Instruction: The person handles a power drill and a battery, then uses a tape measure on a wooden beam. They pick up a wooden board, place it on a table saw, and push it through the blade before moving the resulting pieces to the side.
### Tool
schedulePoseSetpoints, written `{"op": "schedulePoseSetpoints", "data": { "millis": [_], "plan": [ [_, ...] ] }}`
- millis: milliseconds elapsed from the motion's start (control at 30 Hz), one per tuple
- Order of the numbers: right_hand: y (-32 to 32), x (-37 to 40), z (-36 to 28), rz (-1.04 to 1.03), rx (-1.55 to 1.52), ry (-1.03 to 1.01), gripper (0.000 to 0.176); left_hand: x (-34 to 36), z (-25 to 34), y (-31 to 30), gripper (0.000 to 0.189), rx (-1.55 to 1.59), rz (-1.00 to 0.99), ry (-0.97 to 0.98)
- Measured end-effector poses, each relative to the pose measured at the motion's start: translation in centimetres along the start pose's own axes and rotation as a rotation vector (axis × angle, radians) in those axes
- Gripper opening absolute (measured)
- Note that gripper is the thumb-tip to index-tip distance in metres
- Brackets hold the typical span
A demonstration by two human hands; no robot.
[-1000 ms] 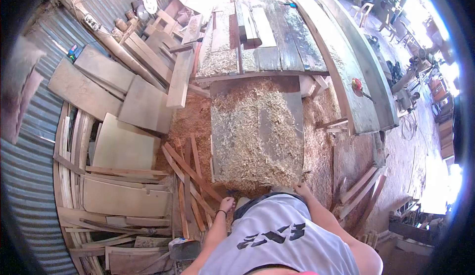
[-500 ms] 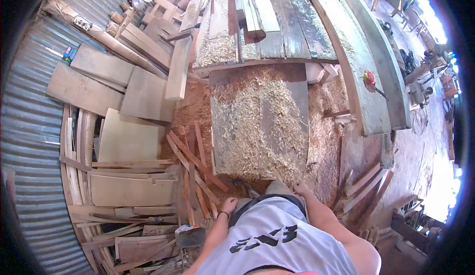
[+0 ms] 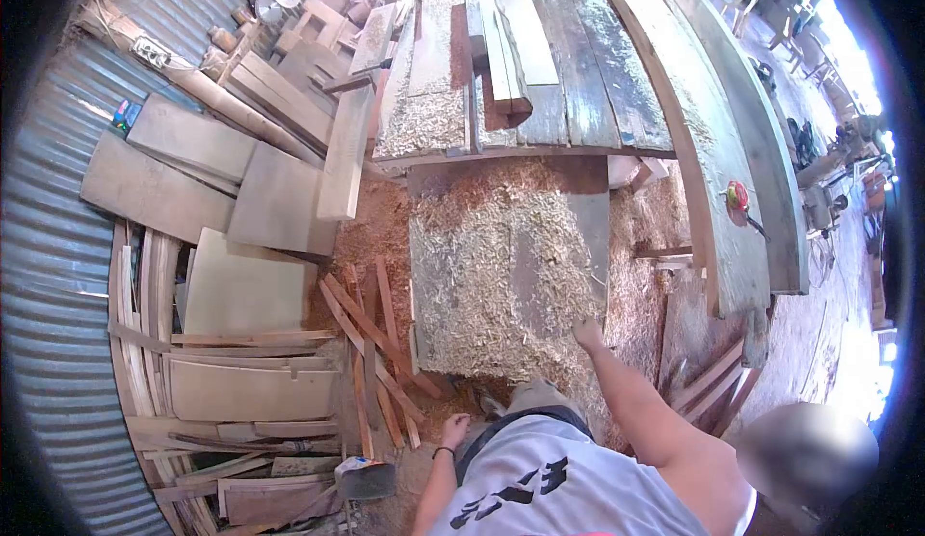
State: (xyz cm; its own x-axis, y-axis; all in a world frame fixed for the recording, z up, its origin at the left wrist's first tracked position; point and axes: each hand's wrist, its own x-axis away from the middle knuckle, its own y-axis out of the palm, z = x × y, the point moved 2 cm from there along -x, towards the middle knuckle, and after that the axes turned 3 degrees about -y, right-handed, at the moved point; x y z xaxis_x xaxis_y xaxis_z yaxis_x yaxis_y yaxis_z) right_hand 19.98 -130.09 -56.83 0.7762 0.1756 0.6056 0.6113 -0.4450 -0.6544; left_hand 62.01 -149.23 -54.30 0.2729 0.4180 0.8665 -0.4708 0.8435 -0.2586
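My left hand point(image 3: 456, 430) hangs beside my left hip, a dark band at its wrist, near the wood strips on the floor. My right hand point(image 3: 587, 333) is stretched forward at the lower right edge of a board covered in pale shavings point(image 3: 501, 266). The fingers of both hands are too small to make out, and no object shows in either. Beyond the board stands a plank-topped workbench point(image 3: 588, 102) with a thick timber piece point(image 3: 506, 64) lying on it.
Long beams point(image 3: 723, 170) run along the right, with a red and yellow tool point(image 3: 737, 199) on one. Boards point(image 3: 251, 281) and wood strips point(image 3: 371, 343) lie at the left by a corrugated wall point(image 3: 53, 295). A blurred round shape point(image 3: 807, 454) is at the lower right.
My right hand has moved forward from my hip to the board's edge. My left hand has shifted slightly down and right. The blurred shape has appeared at the lower right.
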Motion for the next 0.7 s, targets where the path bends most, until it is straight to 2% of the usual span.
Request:
{"op": "schedulePoseSetpoints", "data": {
  "millis": [33, 100, 167, 233, 300, 367, 433, 500, 533, 633, 700],
  "plan": [
    [-0.6, -1.9, -1.4, -0.011, -0.022, 0.028, 0.061, 0.2, 0.2, 0.4, 0.026, 0.005, 0.001, 0.013],
    [-1.5, -4.9, -6.2, 0.110, -0.022, -0.059, 0.068, -1.2, -0.9, 0.5, 0.028, 0.067, 0.026, 0.061],
    [-3.1, -6.9, -12.4, 0.205, -0.160, -0.198, 0.066, -1.1, -1.4, 0.4, 0.029, 0.077, 0.041, 0.037],
    [-3.8, -10.4, -17.2, 0.238, -0.083, -0.264, 0.071, -0.7, -1.0, 0.6, 0.030, 0.128, 0.022, -0.035],
    [-4.9, -12.7, -22.6, 0.242, -0.296, -0.222, 0.076, -1.1, -2.2, 0.4, 0.029, 0.161, 0.008, -0.092],
    [-6.2, -14.8, -27.1, 0.329, -0.412, -0.299, 0.080, -0.6, -1.8, 0.1, 0.028, 0.162, 0.034, -0.122],
    [-7.8, -16.8, -31.0, 0.357, -0.499, -0.291, 0.089, 1.5, 0.1, 0.1, 0.026, 0.128, 0.095, -0.126],
    [-10.6, -16.6, -34.3, 0.294, -0.510, -0.229, 0.097, 2.3, 1.1, -0.1, 0.025, 0.175, 0.089, -0.139],
    [-11.9, -16.5, -35.9, 0.332, -0.520, -0.201, 0.101, 2.8, 1.0, 0.2, 0.024, 0.199, 0.082, -0.152],
    [-14.0, -18.7, -38.5, 0.341, -0.513, -0.120, 0.115, 2.7, 0.6, 0.3, 0.026, 0.181, 0.084, -0.031],
    [-15.0, -20.3, -39.7, 0.310, -0.509, -0.152, 0.121, 2.9, 0.7, 0.5, 0.027, 0.185, 0.073, -0.057]
  ]
}}
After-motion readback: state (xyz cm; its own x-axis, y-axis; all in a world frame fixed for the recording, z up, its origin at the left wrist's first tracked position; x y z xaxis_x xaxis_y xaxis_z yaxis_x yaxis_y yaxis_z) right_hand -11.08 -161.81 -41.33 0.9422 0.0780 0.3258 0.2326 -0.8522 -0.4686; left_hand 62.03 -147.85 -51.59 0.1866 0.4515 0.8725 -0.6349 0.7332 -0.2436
